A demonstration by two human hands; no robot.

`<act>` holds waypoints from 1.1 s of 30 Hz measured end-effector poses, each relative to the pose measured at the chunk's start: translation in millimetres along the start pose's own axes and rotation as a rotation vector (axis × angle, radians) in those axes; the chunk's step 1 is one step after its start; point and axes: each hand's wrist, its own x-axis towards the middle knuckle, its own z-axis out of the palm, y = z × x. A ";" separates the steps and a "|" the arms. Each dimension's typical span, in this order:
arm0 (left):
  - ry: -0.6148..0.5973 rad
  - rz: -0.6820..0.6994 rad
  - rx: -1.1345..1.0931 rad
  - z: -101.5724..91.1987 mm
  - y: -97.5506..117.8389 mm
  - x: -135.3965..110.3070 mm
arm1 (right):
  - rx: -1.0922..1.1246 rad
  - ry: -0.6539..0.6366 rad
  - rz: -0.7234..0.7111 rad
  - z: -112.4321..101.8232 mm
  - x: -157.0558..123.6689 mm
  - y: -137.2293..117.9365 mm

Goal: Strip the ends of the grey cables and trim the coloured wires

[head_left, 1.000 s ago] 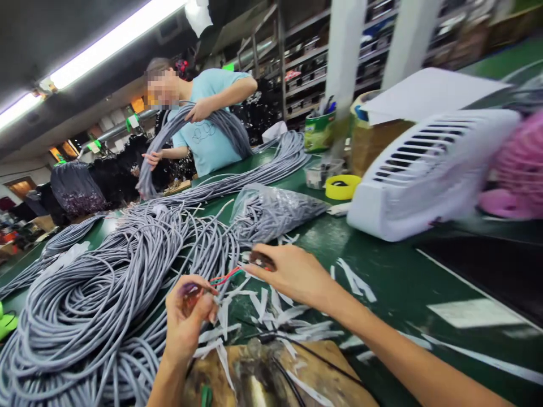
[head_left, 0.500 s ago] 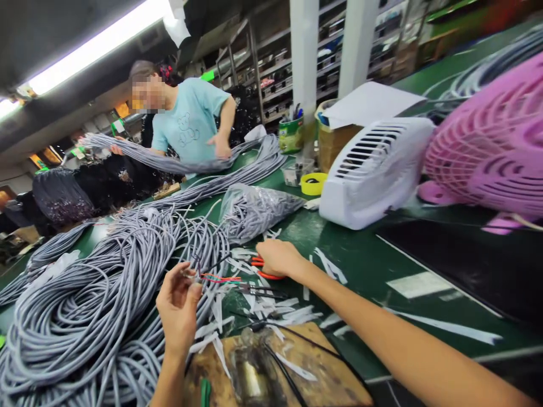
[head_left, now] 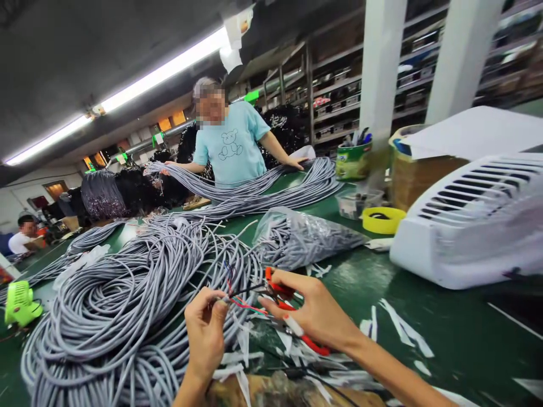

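Note:
My left hand (head_left: 206, 328) pinches the end of a grey cable between thumb and fingertips. Red, green and dark blue thin wires (head_left: 246, 306) fan out from that end. Red-handled scissors (head_left: 278, 285) are in my right hand (head_left: 320, 308), whose fingers are around the handles. Their dark blades point left and reach the wires close to my left fingertips; whether they touch is unclear. Below my right hand shows a second red handle (head_left: 314, 345), its tool partly hidden. White strips (head_left: 242, 342) lie scattered beneath both hands.
Coiled grey cables (head_left: 123, 294) fill the left. A clear bag of short cable pieces (head_left: 303, 240), yellow tape (head_left: 383, 219) and a white slotted housing (head_left: 466, 220) stand beyond my hands. Across the table, a person (head_left: 231, 141) holds a cable bundle. A green fan (head_left: 21, 302) stands far left.
My right hand has brought the scissors against the wire area by my left fingers, with the blades now beside them. The view has turned left. The person opposite has lowered one hand onto the cables.

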 end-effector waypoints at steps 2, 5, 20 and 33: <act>-0.018 -0.004 -0.004 -0.1 0.3 0.0 | 0.019 -0.001 -0.028 0.0 -1.1 -1.7; -0.041 0.009 0.032 0.1 1.3 -0.5 | 0.045 0.008 -0.081 -0.8 -2.2 -3.1; -0.073 0.129 0.140 2.0 6.7 -2.1 | 0.113 -0.079 -0.044 5.5 -9.6 -4.7; -0.307 -0.049 -0.233 -1.8 1.0 -7.3 | 0.386 -0.244 0.271 19.3 -12.3 -2.4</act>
